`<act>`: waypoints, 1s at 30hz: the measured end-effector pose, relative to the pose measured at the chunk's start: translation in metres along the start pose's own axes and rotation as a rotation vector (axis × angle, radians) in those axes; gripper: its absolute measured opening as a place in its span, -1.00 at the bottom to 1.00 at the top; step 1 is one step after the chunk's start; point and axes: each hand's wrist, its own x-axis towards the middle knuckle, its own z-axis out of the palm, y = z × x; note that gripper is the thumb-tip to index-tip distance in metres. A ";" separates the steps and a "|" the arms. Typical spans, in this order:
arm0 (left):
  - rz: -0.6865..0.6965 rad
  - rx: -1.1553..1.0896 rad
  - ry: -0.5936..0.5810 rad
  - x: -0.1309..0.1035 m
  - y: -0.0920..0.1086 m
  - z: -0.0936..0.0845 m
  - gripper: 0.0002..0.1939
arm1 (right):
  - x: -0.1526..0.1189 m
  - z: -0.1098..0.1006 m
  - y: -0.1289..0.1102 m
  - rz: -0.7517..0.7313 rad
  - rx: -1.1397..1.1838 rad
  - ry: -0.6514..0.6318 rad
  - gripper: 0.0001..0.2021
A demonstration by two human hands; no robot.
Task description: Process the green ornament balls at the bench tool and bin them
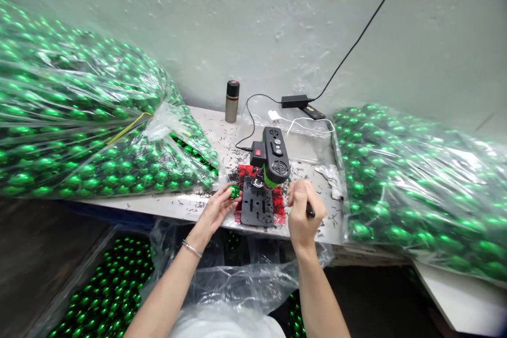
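Between the fingertips of my left hand [220, 206] is a shiny green ball [234, 190], held at the left edge of a black slotted base plate [257, 208]. My right hand [306, 208] is closed around a black handle [310, 211], just right of the plate. Above the plate stands a black and green device [276, 156] with round vents, buttons and a red switch. Under the plate lies a red mat [279, 206] strewn with small black bits.
Large clear bags of green balls lie at left [79, 132] and right [420, 185]. A bottle [232, 101], a power adapter [295, 101] with cables, and a white cloth [331, 180] rest on the table [158, 204]. More green balls [114, 280] fill a lined container below.
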 end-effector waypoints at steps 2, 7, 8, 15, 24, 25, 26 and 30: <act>0.000 0.057 0.002 0.001 -0.008 0.007 -0.63 | 0.006 -0.001 -0.003 -0.004 -0.009 -0.022 -0.60; 0.174 0.359 -0.005 0.004 -0.023 0.023 -0.54 | 0.007 -0.003 -0.004 -0.017 -0.016 -0.045 -0.62; 0.227 0.413 -0.016 0.005 -0.026 0.026 -0.56 | 0.006 -0.003 -0.004 -0.023 -0.019 -0.044 -0.62; 0.437 0.622 -0.040 0.012 -0.045 0.034 -0.72 | 0.002 -0.003 -0.003 -0.049 -0.040 -0.055 -0.65; 0.671 1.007 -0.079 0.009 -0.050 0.028 -0.71 | -0.004 -0.003 0.002 -0.077 -0.014 -0.036 -0.66; 0.709 1.041 -0.089 0.008 -0.050 0.027 -0.71 | -0.005 -0.003 0.002 -0.079 -0.017 -0.037 -0.66; 0.744 1.069 -0.104 0.007 -0.050 0.025 -0.71 | -0.005 -0.003 0.003 -0.081 -0.020 -0.038 -0.66; 0.826 1.158 -0.101 0.004 -0.053 0.024 -0.71 | -0.007 -0.003 0.003 -0.081 -0.034 -0.034 -0.66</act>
